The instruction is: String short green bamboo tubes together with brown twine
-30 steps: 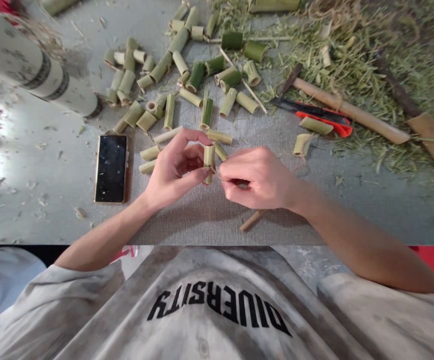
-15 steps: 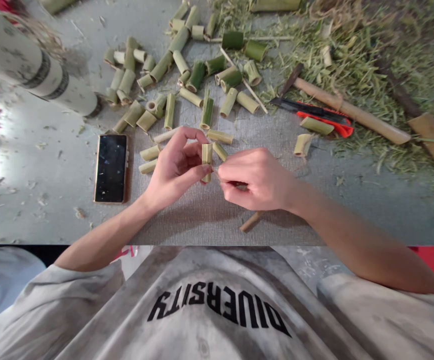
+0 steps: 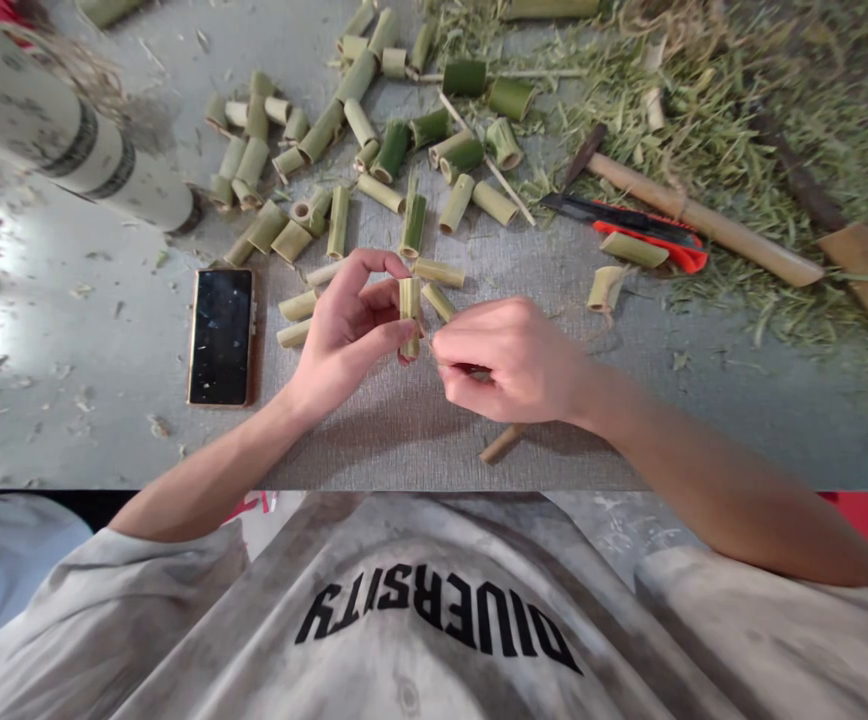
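Note:
Between the thumb and fingers of my left hand point(image 3: 355, 330) stands a short pale green bamboo piece point(image 3: 409, 305), held upright above the table. Right beside it, my right hand point(image 3: 513, 360) is closed in a pinch on a thin brown string point(image 3: 425, 335) that runs to the bamboo piece. More string trails behind the right hand toward a bamboo piece point(image 3: 605, 288) on the right. A brown stick-like piece point(image 3: 504, 442) lies on the table, partly under the right hand. Small bamboo pieces point(image 3: 440, 272) lie just beyond my fingertips.
A phone point(image 3: 220, 337) lies at the left, with a tall patterned cylinder point(image 3: 141, 185) behind it. Several cut bamboo pieces point(image 3: 321, 130) cover the back middle. At the right are a hammer point(image 3: 711, 222), a red and black cutter point(image 3: 651, 235), a wooden-handled tool point(image 3: 865, 280) and green shavings point(image 3: 779, 200).
My left hand and the bamboo piece have shifted slightly left and up. My right hand has barely moved and still pinches the string.

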A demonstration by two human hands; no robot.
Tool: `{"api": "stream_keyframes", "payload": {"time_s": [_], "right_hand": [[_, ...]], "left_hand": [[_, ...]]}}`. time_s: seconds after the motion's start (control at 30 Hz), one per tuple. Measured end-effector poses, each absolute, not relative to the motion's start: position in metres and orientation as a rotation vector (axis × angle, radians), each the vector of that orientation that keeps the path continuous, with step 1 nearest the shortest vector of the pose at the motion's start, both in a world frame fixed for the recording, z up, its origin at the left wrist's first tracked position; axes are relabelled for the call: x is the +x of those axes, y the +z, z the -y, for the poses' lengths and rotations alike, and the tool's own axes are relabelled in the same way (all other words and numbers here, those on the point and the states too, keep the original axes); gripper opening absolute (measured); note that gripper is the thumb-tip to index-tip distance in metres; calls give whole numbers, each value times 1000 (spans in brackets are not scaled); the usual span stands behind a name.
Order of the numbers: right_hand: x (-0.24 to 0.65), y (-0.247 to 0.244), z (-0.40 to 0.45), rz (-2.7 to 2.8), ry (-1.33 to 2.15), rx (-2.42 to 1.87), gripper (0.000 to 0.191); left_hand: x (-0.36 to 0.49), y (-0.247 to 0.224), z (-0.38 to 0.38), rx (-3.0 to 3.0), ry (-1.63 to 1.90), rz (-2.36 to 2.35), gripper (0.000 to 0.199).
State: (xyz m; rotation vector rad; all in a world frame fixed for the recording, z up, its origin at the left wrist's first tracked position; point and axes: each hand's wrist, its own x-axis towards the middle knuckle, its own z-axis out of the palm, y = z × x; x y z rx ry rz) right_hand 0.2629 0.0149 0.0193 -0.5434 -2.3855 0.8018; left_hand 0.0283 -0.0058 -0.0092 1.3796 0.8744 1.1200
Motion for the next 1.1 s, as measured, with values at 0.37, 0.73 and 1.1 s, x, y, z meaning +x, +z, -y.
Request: {"api": "stream_keyframes", "payload": {"time_s": [0.37, 0.73, 1.1], "right_hand": [[265, 15, -18, 2489, 711, -707, 24], [266, 9, -21, 2443, 452, -547, 33], [266, 8, -21, 2389, 389, -536, 33]], "left_hand": [[22, -4, 10, 1976, 1306, -982, 43], [20, 3, 3, 2482, 1522, -667, 34], [18, 1, 4, 2549, 1500, -730, 29]]}}
